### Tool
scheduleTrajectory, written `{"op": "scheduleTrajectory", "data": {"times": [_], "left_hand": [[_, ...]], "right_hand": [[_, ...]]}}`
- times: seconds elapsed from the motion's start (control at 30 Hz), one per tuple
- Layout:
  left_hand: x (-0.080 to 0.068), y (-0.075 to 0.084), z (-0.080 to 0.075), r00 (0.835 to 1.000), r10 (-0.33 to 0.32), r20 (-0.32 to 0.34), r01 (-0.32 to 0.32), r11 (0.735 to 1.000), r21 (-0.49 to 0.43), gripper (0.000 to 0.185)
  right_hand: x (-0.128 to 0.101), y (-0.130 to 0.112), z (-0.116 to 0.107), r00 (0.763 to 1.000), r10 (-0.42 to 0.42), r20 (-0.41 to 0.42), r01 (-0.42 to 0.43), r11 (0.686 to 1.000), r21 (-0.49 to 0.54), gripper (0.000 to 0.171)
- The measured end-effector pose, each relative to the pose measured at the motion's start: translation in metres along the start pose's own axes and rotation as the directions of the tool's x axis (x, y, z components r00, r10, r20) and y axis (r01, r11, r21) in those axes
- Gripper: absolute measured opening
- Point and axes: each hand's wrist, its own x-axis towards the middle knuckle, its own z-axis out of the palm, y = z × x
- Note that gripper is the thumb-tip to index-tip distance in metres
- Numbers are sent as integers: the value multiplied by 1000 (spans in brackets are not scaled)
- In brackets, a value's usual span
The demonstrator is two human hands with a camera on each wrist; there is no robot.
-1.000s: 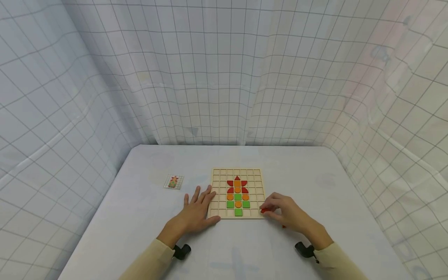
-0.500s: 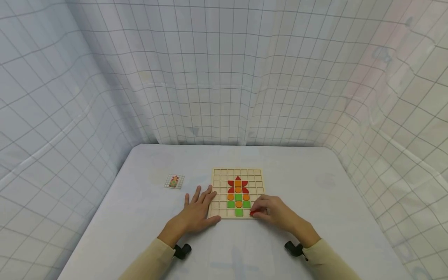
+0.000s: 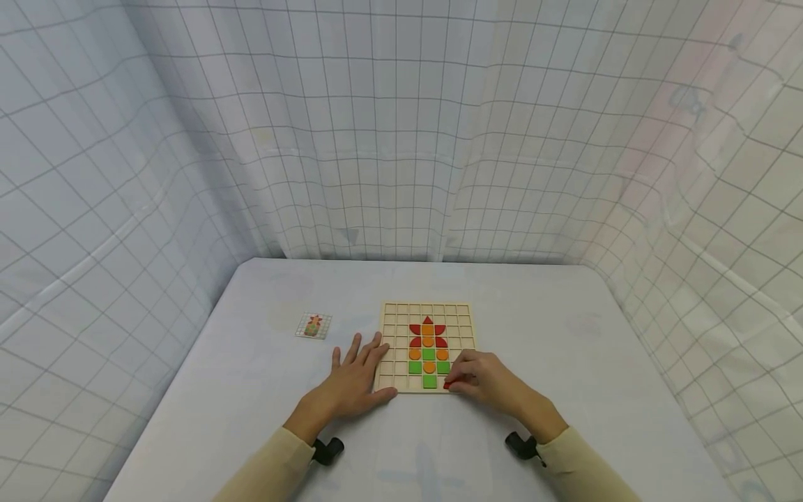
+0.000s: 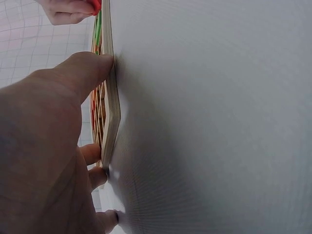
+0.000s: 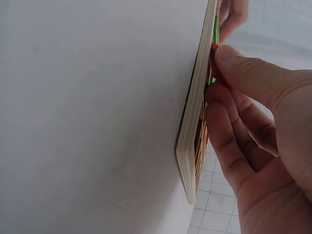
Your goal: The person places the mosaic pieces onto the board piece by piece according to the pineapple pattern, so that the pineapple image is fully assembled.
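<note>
A wooden grid board (image 3: 394,311) lies on the white table, with red, orange and green tiles (image 3: 428,353) forming a figure in its middle columns. My left hand (image 3: 351,382) lies flat beside the board's near left corner, thumb (image 4: 80,73) against its front edge (image 4: 111,112), fingers spread. My right hand (image 3: 479,380) pinches a small red piece (image 3: 447,384) at the board's bottom row, just right of the lowest green square (image 3: 429,381). In the right wrist view the thumb (image 5: 253,78) and forefinger hold the red piece (image 5: 213,48) over the board's edge (image 5: 192,122).
A small pattern card (image 3: 311,325) showing the same figure lies left of the board. Gridded white curtains (image 3: 401,139) close in the table on three sides. Bare tabletop (image 3: 564,335) stretches right of the board and behind it.
My right hand has moved left along the board's near edge with the red piece, from the right corner to beside the lowest green square. The left hand has stayed put.
</note>
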Motion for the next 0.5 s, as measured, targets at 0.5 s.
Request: {"op": "scheduleTrajectory", "data": {"times": [0.5], "left_hand": [[0,2,-1,1000,-3,2,3,1000,3,99]], "right_hand": [[2,3,3,1000,8,26,-8,1000,-1,12]]}}
